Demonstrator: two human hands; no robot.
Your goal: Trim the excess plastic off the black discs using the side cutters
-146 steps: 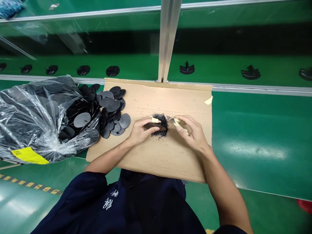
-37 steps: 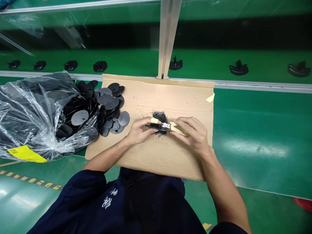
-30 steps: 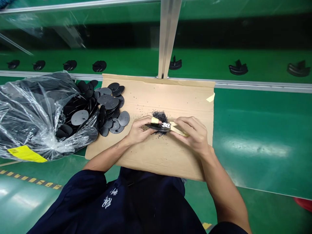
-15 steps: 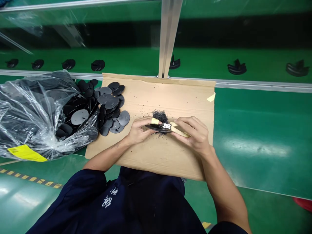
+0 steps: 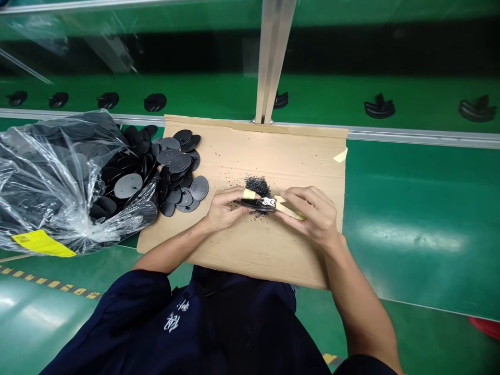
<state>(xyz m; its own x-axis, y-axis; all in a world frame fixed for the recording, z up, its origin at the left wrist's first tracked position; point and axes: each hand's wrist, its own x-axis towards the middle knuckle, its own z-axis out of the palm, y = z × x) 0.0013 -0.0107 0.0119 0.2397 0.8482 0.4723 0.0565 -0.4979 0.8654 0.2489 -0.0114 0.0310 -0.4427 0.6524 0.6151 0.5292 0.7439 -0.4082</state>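
Drawn closer together, left hand grips a black disc, right hand presses taped nippers against it.

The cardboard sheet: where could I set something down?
Bare cardboard lies beyond the black granules, and between the near edge and the left hand and right hand. It is crowded at left, where black discs pile against the plastic bag.

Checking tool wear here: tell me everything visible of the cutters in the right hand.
The small side cutters have a shiny metal head and handles wrapped in pale tan tape. The right hand grips them, head pointing left and roughly level, above the cardboard sheet. The head meets the edge of a black plastic piece held by the left hand. Its blades are too small to judge.
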